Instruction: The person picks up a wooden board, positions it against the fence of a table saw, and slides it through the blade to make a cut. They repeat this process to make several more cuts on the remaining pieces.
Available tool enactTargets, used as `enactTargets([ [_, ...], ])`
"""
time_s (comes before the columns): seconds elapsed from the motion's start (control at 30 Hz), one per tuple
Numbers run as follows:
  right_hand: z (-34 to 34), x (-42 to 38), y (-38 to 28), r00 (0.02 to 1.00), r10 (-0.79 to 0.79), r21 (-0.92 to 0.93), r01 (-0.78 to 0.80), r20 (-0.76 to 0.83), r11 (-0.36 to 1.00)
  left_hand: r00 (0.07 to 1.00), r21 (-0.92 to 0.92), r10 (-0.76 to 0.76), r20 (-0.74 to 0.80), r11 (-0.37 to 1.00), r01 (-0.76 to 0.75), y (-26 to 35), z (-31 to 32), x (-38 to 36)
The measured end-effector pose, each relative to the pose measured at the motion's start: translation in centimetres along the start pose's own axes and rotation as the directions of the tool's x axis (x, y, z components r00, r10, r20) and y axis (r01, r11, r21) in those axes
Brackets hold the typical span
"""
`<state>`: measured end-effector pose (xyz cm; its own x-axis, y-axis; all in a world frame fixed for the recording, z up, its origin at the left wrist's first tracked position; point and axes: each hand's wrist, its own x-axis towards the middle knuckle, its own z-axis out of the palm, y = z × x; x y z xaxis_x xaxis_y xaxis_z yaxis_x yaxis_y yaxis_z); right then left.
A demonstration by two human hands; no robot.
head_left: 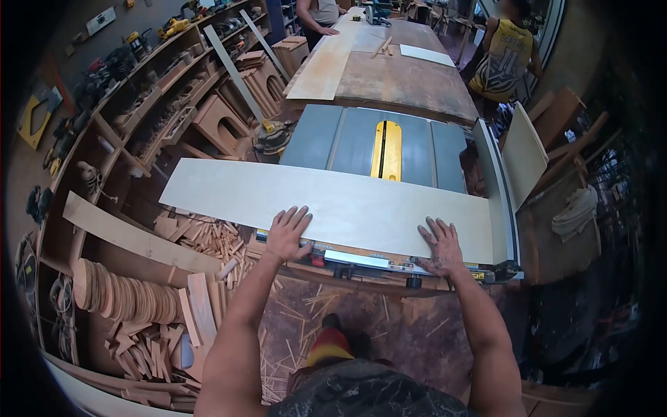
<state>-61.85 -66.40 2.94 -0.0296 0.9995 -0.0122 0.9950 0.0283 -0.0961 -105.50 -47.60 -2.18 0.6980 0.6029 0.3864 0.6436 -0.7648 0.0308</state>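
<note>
A long pale plywood panel [333, 201] lies across the front of the table saw [306, 139], its right end against the rail-like fence [501, 201]. The yellow insert plate [387, 149] with its dark slot shows beyond the panel's far edge. My left hand [288, 235] rests on the near edge of the panel, left of the middle, fingers spread. Near the panel's right end, my right hand [441, 247] lies with its fingers apart on the near edge. Both thumbs are by the saw's front rail [358, 260].
Behind the saw stands a long worktable [410, 80] with boards. One person [319, 14] is at its far left, another [507, 52] at the right. Shelves [114, 132] with tools line the left side. Wood offcuts [208, 240] lie beside the saw.
</note>
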Motion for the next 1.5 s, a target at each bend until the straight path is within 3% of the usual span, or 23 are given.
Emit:
enactTargets([
  [0.7, 0.2, -0.4, 0.5, 1.000, -0.022, 0.000, 0.022, 0.020, 1.000, 0.999, -0.038, 0.016, -0.044, 0.999, -0.018, 0.4, -0.4, 0.1],
  [1.43, -0.2, -0.3, 0.3, 0.999, -0.038, -0.002, 0.038, 0.033, 0.999, 1.000, 0.003, 0.000, 0.025, 1.000, 0.000, 0.3, -0.4, -0.1],
  [1.5, -0.4, -0.5, 0.5, 0.999, -0.035, 0.000, 0.035, 0.023, 0.999, 0.997, 0.022, -0.055, 0.062, 0.998, 0.054, 0.9, -0.8, 0.0],
])
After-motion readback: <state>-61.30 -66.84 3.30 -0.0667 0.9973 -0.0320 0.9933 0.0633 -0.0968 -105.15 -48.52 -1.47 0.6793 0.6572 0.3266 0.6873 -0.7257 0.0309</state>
